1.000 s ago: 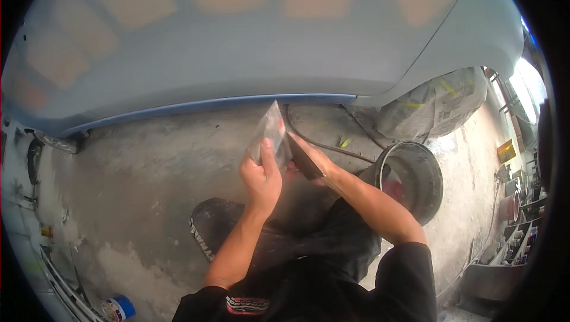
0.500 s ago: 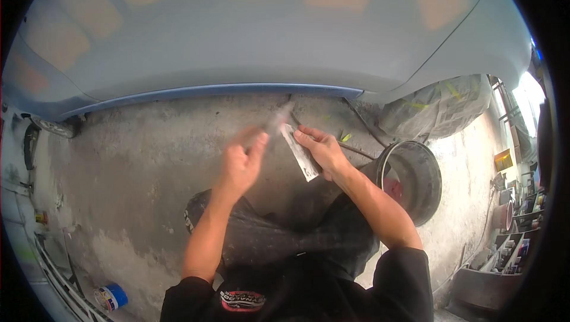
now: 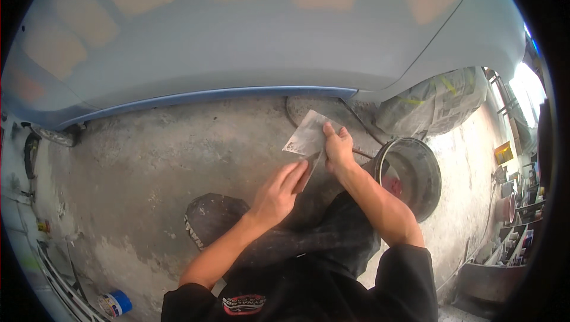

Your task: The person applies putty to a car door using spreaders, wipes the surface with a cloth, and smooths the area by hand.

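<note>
My right hand (image 3: 339,148) grips a thin, pale grey rectangular sheet (image 3: 309,135) by its right edge, thumb on top. Dark specks mark the sheet's lower left corner. Just below it, my left hand (image 3: 278,192) has its fingers together along a narrow brownish-grey flat piece (image 3: 310,172). That piece stands tilted close under the sheet; whether the two are joined I cannot tell. My left thumb is hidden. Both hands are above my knees, in front of a grey car side panel (image 3: 237,43) with several beige patches.
A dark bucket (image 3: 437,188) with something reddish inside stands right of my right forearm. Behind it, a sheet-wrapped wheel (image 3: 430,105) sits under the car, with a hose (image 3: 362,121) on the concrete floor. A blue-and-white tub (image 3: 116,303) is at lower left; shelves with containers line the right.
My left hand, blurred before, has moved right and down toward my right hand. The sheet in my right hand has turned and shows a broader face. My view has shifted slightly.
</note>
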`<state>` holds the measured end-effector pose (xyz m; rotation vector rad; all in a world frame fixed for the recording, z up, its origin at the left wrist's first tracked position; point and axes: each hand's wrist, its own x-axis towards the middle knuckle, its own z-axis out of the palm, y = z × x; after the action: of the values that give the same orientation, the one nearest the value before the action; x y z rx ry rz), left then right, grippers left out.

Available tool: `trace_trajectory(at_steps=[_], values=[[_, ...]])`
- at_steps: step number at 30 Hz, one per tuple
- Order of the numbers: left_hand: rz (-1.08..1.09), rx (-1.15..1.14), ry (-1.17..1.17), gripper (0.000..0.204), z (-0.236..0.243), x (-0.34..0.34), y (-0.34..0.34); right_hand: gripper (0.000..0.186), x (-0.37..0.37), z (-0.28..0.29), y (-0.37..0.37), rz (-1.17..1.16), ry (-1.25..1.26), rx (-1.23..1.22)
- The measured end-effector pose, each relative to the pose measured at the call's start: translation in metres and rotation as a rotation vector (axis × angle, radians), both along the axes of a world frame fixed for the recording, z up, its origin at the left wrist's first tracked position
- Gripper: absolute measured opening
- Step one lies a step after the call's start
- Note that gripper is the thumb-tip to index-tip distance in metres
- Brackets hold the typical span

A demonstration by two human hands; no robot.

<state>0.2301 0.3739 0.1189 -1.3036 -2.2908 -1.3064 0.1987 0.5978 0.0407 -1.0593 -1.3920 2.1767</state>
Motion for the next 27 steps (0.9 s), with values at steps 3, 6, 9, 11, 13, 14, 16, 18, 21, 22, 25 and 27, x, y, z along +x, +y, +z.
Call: trace_trajectory(at_steps=[3, 6, 9, 11, 13, 14, 16, 18, 21, 22, 25, 27], values=[[0.249, -0.177, -0.166, 0.037, -0.042, -0.027, -0.027, 0.078, 0.006, 0.022, -0.015, -0.055, -0.049, -0.016], [0.338, -0.210, -0.239, 0.034, -0.032, -0.032, -0.031, 0.066, 0.011, 0.032, -0.001, -0.058, 0.040, -0.033], [0.150, -0.167, -0.158, 0.029, -0.006, -0.022, -0.023, 0.053, 0.013, 0.038, -0.003, 0.051, -0.016, 0.287], [0.022, -0.169, -0.099, 0.030, -0.003, -0.026, -0.015, 0.040, 0.010, 0.049, -0.022, 0.109, 0.218, 0.405], [0.146, -0.079, -0.105, 0.030, -0.006, -0.039, -0.011, 0.037, 0.023, 0.065, -0.042, 0.356, 0.154, 0.524], [0.159, -0.079, -0.106, 0.030, -0.002, -0.050, -0.012, 0.037, 0.030, 0.067, -0.049, 0.591, 0.084, 0.650], [0.536, -0.556, -0.773, 0.033, 0.017, -0.069, -0.017, 0.036, 0.042, 0.061, -0.049, 0.791, 0.110, 0.775], [0.476, -0.054, -0.903, 0.035, -0.033, -0.088, -0.043, 0.036, 0.047, 0.062, -0.049, 1.018, 0.158, 0.902], [0.417, 0.711, -1.349, 0.035, -0.048, -0.091, -0.047, 0.030, 0.043, 0.071, -0.035, 0.510, 0.087, 0.804], [0.429, 0.969, -1.711, 0.033, -0.046, -0.088, -0.048, 0.030, 0.044, 0.080, -0.041, 0.527, 0.088, 0.803], [-0.068, 1.172, -2.081, 0.021, -0.129, -0.072, -0.078, 0.019, 0.050, 0.093, -0.075, 0.463, 0.391, 1.388], [-0.649, 1.323, -2.338, 0.017, -0.128, -0.057, -0.061, 0.019, 0.051, 0.108, -0.088, 0.825, 0.556, 1.711]])
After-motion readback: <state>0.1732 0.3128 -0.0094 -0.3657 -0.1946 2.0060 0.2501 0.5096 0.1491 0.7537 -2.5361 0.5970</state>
